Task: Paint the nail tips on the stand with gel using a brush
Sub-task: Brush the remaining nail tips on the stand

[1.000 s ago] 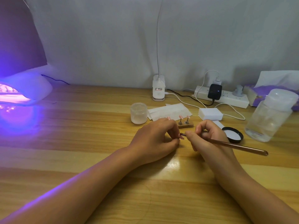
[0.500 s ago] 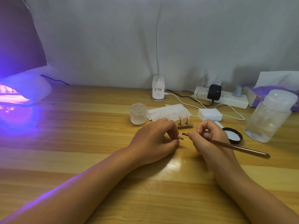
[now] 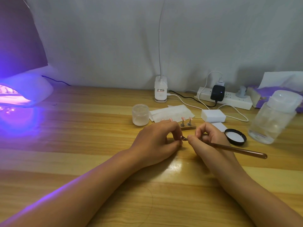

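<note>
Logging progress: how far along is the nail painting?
Done, apparently: pink nail tips standing on the small wooden stand, though their finish is too small to judge. In hand: left hand pinches one tip; right hand holds the brown brush against it. Left: finishing this tip; how many remain is unclear.

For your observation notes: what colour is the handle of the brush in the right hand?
Brown, glossy; the brush handle shows best in the head view.

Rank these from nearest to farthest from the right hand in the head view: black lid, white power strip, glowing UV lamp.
From the right hand:
1. Black lid, just right of the hand, on the table.
2. White power strip, behind it, near the wall.
3. Glowing UV lamp, far across at the table's left edge.
</note>
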Demonstrator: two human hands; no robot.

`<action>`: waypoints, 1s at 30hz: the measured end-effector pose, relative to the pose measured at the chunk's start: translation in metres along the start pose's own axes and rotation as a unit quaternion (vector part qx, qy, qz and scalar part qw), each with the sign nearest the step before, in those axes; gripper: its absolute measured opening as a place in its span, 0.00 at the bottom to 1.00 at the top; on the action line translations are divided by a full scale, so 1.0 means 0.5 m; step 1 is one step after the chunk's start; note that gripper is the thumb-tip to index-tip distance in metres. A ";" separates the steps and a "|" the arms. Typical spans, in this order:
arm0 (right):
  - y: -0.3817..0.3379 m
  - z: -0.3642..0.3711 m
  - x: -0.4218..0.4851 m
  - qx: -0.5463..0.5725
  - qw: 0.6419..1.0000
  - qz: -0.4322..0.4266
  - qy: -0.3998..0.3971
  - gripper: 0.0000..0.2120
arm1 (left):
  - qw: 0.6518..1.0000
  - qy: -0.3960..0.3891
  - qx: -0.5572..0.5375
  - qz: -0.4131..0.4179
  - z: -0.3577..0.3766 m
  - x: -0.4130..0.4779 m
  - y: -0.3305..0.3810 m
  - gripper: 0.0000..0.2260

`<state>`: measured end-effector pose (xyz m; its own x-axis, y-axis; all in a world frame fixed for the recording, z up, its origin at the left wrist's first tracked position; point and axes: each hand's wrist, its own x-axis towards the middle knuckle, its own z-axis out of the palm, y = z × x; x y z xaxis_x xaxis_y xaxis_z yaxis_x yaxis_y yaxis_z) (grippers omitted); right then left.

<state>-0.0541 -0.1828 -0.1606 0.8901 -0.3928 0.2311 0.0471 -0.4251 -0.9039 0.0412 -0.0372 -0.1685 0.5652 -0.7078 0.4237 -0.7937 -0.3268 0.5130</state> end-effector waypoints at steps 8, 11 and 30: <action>0.001 -0.002 -0.003 -0.009 0.999 -0.027 0.022 0.07 | 1.000 -0.009 0.009 0.004 -0.001 0.000 0.000 0.05; 0.004 -0.003 0.000 0.015 0.999 -0.016 0.036 0.06 | 1.000 -0.006 0.014 0.007 0.000 0.000 0.001 0.06; -0.004 -0.002 -0.002 -0.017 1.000 -0.024 0.000 0.06 | 1.000 0.004 0.003 0.012 0.003 0.000 -0.004 0.04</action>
<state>-0.0556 -0.1822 -0.1587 0.8868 -0.3718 0.2744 0.0746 -0.4709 -0.8790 0.0426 -0.0374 -0.1705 0.5478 -0.7099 0.4426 -0.8085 -0.3133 0.4981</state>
